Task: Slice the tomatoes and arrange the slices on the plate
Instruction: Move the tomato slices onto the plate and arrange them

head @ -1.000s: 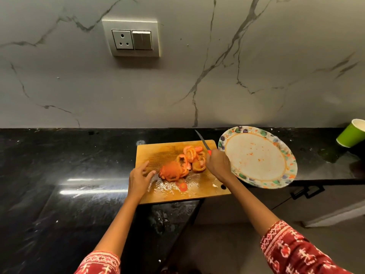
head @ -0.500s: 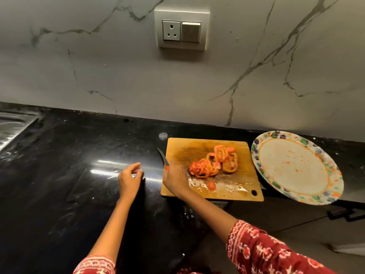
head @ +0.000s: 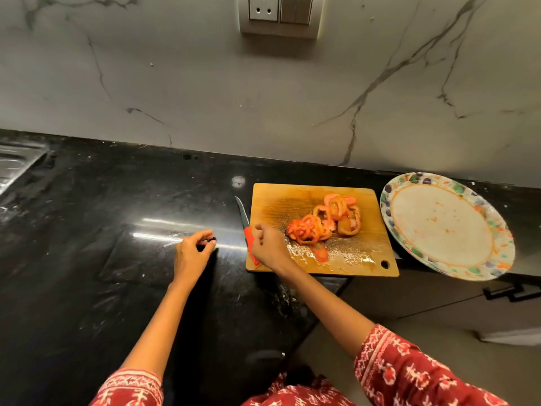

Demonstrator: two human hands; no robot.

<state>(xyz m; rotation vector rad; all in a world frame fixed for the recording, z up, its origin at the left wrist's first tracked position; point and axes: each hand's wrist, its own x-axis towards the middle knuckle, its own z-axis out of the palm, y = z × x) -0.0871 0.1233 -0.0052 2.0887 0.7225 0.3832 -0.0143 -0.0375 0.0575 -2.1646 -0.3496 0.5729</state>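
Note:
A pile of red tomato slices (head: pixel 323 222) lies on the wooden cutting board (head: pixel 281 206), with one small round piece (head: pixel 322 254) nearer the front. A red-handled knife (head: pixel 248 237) lies along the board's left edge, blade pointing away. My right hand (head: pixel 269 249) rests just right of the handle with loosely curled fingers, none wrapped round it. My left hand (head: pixel 190 254) sits on the black counter left of the board, thumb and forefinger close together; whether they pinch anything is unclear. The flowered plate (head: pixel 392 200), right of the board, holds only a few red specks.
The black stone counter (head: pixel 102 230) runs left to a steel sink (head: pixel 17 165). A marble wall with a socket plate (head: pixel 279 14) stands behind. The board's and plate's front edges reach past the counter's front edge above a cabinet handle (head: pixel 503 293).
My right hand carried the knife from the board's right side to its left edge and laid it down. My left hand left the board for the counter. The view swung left.

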